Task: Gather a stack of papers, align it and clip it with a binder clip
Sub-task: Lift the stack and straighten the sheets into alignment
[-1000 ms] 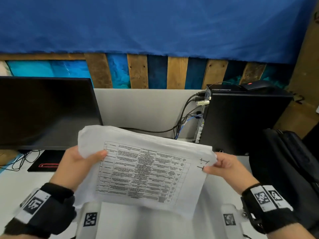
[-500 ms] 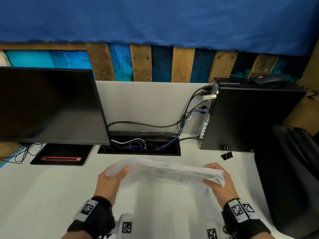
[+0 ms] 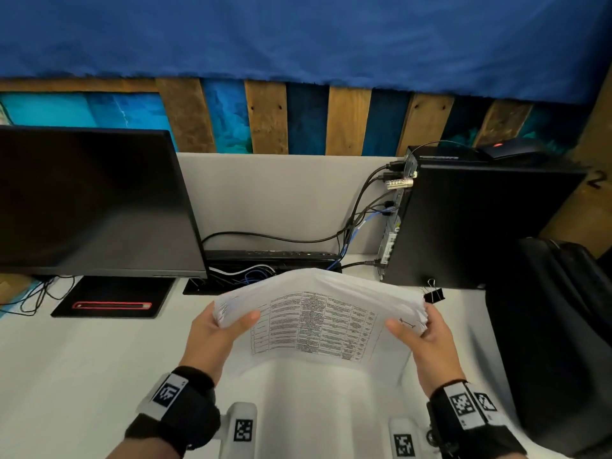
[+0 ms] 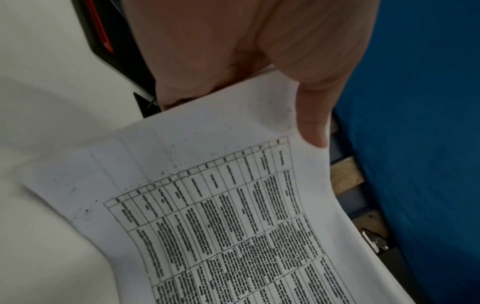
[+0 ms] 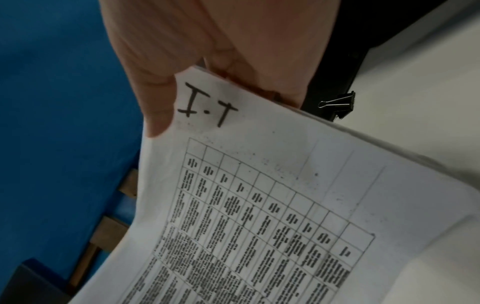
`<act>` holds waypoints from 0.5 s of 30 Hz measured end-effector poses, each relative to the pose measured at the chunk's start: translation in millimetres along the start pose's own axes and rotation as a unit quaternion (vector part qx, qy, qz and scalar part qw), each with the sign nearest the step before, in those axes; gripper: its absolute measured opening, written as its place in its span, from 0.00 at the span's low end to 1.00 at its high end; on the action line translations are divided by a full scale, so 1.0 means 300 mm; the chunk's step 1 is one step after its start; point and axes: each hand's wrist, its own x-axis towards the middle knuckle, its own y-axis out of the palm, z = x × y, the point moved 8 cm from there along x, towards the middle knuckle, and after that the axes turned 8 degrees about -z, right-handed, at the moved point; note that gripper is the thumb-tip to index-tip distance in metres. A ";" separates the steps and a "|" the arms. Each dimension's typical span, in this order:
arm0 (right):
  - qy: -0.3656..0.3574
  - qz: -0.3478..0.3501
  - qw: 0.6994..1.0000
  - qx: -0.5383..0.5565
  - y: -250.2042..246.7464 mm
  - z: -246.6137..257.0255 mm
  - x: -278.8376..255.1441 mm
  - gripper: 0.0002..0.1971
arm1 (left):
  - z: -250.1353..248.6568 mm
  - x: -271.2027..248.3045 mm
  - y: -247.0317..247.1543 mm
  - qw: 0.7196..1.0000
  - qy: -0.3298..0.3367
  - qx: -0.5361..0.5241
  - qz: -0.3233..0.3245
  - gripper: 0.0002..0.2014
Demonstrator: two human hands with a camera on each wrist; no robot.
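One stack of white printed papers (image 3: 318, 323), its top sheet bearing a table of black text and a handwritten mark at one corner, is held above the white counter (image 3: 82, 359) by two hands. The left hand (image 3: 215, 332) grips the stack's left edge, thumb on the top sheet and fingers beneath; the right hand (image 3: 427, 332) grips the right edge the same way, its thumb beside the handwritten mark. The sheets bow upward in the middle, and the edges fan slightly at both sides.

One small black binder clip (image 3: 433, 293) with silver wire handles lies on the counter just beyond the stack's right corner, apart from both hands, against the foot of one black computer tower (image 3: 480, 226). One dark monitor (image 3: 92, 203) stands beyond the stack to its left. One black bag (image 3: 556, 326) sits to the stack's right.
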 end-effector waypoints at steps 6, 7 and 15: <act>-0.020 -0.075 0.996 0.034 0.003 0.052 0.010 0.26 | -0.067 -0.021 0.021 0.999 0.021 -0.015 -0.048 0.15; -0.017 -0.089 0.995 0.029 0.004 0.048 0.019 0.27 | -0.068 -0.016 0.020 0.998 0.014 -0.015 -0.061 0.17; -0.014 -0.133 0.991 -0.022 0.001 0.062 0.037 0.18 | -0.087 -0.007 0.021 0.997 0.059 -0.022 -0.042 0.16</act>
